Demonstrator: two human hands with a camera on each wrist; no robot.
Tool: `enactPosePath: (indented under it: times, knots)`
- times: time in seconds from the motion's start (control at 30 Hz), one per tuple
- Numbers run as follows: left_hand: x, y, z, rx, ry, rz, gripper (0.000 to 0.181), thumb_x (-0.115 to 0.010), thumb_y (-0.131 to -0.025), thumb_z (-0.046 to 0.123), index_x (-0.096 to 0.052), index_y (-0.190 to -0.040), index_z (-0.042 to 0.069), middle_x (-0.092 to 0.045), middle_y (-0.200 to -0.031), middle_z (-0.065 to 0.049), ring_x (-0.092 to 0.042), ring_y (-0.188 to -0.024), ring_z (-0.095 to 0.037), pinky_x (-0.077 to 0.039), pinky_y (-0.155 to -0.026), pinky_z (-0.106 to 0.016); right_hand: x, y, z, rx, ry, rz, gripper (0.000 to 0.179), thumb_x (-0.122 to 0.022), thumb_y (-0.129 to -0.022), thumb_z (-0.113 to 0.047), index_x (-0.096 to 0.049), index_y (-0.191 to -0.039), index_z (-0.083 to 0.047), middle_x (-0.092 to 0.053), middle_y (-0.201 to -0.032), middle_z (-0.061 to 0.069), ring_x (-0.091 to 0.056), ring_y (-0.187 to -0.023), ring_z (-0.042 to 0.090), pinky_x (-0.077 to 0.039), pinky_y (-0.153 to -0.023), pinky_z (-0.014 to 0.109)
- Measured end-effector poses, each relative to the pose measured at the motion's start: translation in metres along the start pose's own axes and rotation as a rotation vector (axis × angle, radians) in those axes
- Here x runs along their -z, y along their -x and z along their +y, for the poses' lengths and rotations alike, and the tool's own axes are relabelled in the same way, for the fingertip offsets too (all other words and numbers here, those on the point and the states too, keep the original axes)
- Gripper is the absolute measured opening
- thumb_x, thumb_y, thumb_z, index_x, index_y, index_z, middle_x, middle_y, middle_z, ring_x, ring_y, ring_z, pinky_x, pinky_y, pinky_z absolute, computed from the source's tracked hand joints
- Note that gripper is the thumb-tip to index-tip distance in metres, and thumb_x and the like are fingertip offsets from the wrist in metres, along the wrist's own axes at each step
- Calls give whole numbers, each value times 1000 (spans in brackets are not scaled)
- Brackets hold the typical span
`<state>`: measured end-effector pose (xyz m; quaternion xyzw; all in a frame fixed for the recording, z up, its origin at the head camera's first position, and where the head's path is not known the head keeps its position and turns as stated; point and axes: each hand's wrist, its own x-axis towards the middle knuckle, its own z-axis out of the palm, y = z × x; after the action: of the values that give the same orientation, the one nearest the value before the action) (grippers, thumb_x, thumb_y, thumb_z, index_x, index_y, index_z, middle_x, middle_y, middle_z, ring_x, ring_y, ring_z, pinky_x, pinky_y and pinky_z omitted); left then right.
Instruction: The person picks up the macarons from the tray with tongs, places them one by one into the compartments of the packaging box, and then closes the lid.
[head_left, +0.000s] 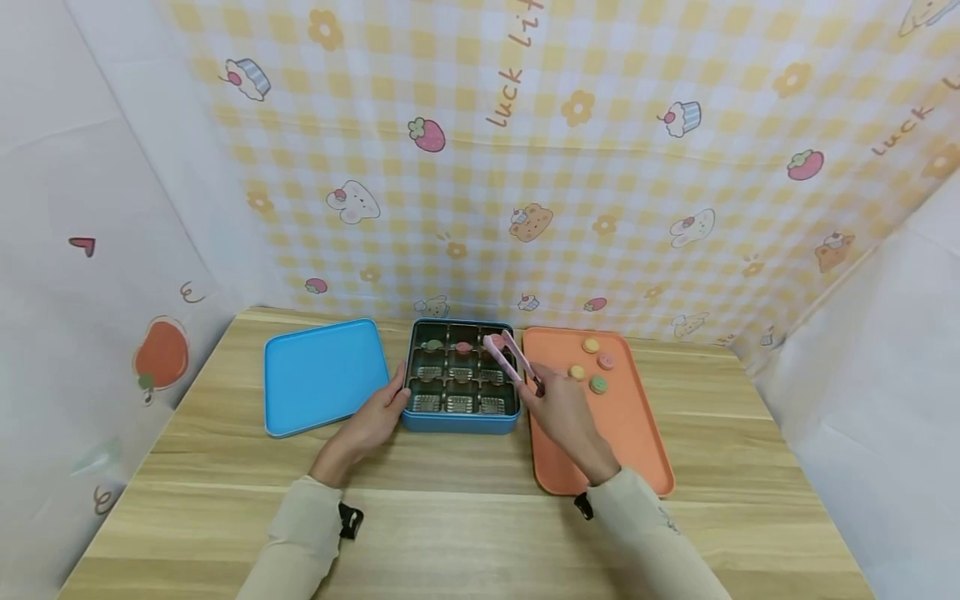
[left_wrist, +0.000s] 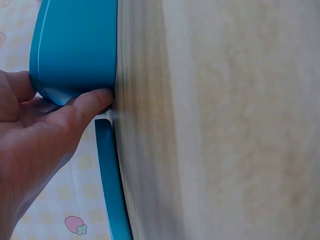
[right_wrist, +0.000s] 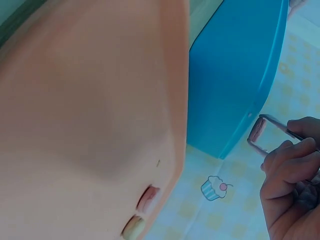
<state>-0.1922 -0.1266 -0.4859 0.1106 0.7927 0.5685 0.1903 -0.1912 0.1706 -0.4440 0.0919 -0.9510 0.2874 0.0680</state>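
We are seeing the right hand (head_left: 562,408), right of centre in the frame, pinching a pair of slim pink tongs (head_left: 502,361). In the right wrist view the tongs' tips are clasping a round, pink, ridged macaron (right_wrist: 257,130); in the head view they are hovering about the box's back right compartment, and we cannot tell whether the macaron is touching it. The left hand (head_left: 377,414), left of centre, is pressing the box's left side, its fingers lying fairly straight.

Between the hands, at the frame's centre, a blue rectangular box (head_left: 460,423) is standing with nine dark compartments facing up. In its back row, a round green macaron (head_left: 432,345) is lying at left and a round reddish-pink macaron (head_left: 463,347) in the middle.

Further out, an orange rectangular tray (head_left: 626,442) is lying right of centre, bearing two yellow macarons, one pink and one green. A flat blue lid (head_left: 326,375) is resting at centre left. Everything is sitting on a pale wooden table (head_left: 450,533) before a yellow-checked cloth (head_left: 450,183).
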Motion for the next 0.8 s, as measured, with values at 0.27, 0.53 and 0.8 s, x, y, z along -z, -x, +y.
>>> enactPosePath:
  times: [0.27, 0.53, 0.8]
  knots:
    - [1, 2, 3, 0, -5, 3, 59, -22, -111, 17, 13, -157, 8, 13, -165, -14, 11, -151, -34, -4, -121, -56, -4, 2, -5, 36, -1, -4, 15, -67, -96, -23, -66, -95, -8, -41, -58, -1, -30, -40, 7, -23, -38, 19]
    - [-1, 1, 2, 0, -6, 2, 59, -22, -111, 17, 13, -157, 5, 14, -165, -15, 11, -151, -35, -4, -121, -56, -10, 7, -13, 67, -51, -42, 17, -65, -97, -24, -67, -104, -9, -45, -57, 0, -33, -39, 6, -24, -37, 18]
    - [-2, 3, 2, 10, -6, 15, 58, -22, -111, 17, 13, -157, 6, 13, -165, -15, 11, -151, -34, -3, -121, -55, -19, 11, -23, 76, -64, -69, 17, -64, -98, -26, -66, -106, -11, -42, -56, -5, -35, -40, 5, -25, -37, 18]
